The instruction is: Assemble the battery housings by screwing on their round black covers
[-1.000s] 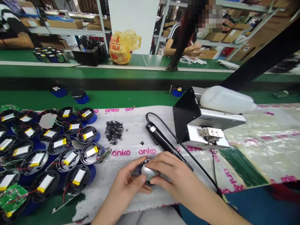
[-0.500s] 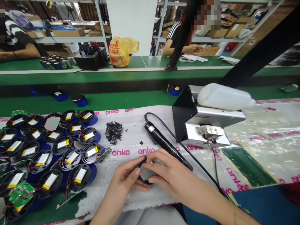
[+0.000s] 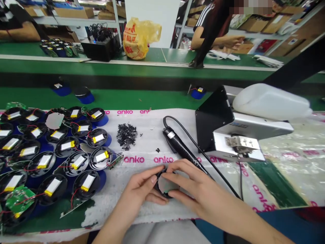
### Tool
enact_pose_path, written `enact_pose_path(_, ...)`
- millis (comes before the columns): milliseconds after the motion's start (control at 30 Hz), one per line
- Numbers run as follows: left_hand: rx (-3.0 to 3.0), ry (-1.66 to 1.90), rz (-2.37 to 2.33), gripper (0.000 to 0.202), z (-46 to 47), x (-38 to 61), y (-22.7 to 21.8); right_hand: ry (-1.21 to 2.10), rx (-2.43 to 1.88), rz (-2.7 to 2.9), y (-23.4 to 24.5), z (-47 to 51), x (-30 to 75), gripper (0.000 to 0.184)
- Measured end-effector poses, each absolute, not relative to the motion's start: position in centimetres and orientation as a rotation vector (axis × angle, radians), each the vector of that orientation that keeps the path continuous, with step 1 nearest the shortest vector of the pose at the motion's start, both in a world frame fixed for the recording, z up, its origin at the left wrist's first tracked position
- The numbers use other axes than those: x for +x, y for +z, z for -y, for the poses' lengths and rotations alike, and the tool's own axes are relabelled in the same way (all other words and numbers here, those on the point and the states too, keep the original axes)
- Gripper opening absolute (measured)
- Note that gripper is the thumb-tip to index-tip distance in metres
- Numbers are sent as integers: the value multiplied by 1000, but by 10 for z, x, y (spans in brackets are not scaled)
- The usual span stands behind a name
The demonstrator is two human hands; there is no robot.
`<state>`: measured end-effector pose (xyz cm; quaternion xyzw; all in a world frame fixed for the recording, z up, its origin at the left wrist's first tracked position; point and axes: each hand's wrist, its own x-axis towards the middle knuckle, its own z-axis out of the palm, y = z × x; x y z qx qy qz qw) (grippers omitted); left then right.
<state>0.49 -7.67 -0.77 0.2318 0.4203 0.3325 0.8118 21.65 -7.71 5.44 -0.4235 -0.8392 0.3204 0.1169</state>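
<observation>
My left hand (image 3: pixel 142 191) and my right hand (image 3: pixel 193 189) both pinch a small round black unit with a grey plate on top (image 3: pixel 166 184), held just above the white sheet at the near edge of the bench. The fingers of both hands close around its rim. A black pen-shaped tool (image 3: pixel 184 152) on a cable lies on the sheet just behind my right hand. A little heap of small black parts (image 3: pixel 126 135) sits further back to the left.
Several round black housings with yellow-ended batteries (image 3: pixel 50 152) cover the left of the bench. A grey-and-black machine (image 3: pixel 236 132) with a white plastic bottle (image 3: pixel 269 101) on top stands at right. Across the green conveyor (image 3: pixel 152 98), another person works; a yellow bag (image 3: pixel 139 37) sits there.
The grey plate, earlier domed and shiny between my fingers, now lies flatter on the black unit. My hands stayed on it; the view shifted slightly.
</observation>
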Motion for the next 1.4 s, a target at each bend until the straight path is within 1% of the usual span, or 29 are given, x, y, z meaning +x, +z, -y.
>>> enact_pose_path(167,522,709,-860,52,78,3,-11,909,-1222,2440,50,80,216,31)
enact_pose_path(367,528,672,-853,54,76,1,-9,939,-1250,2430,49,80,213,35)
enact_pose_path(633,582,706,-998,57,76,9,3,873,-1326,2466,57,82,204,30)
enact_pose_path(800,582,728,-907,56,77,7,-2,810,-1310,2433,55,81,204,32)
enact_pose_path(900,607,716,-881,58,76,5,-4,705,-1287,2484,55,84,202,32)
enact_pose_path(1033,648,714,-912,67,75,4,-2,534,-1268,2539,57,90,199,33)
enact_pose_path(1167,609,704,-859,67,74,3,-1,617,-1245,2552,54,87,204,33)
enact_pose_path(1400,603,707,-860,57,74,3,1,671,-1236,2608,60,81,204,31)
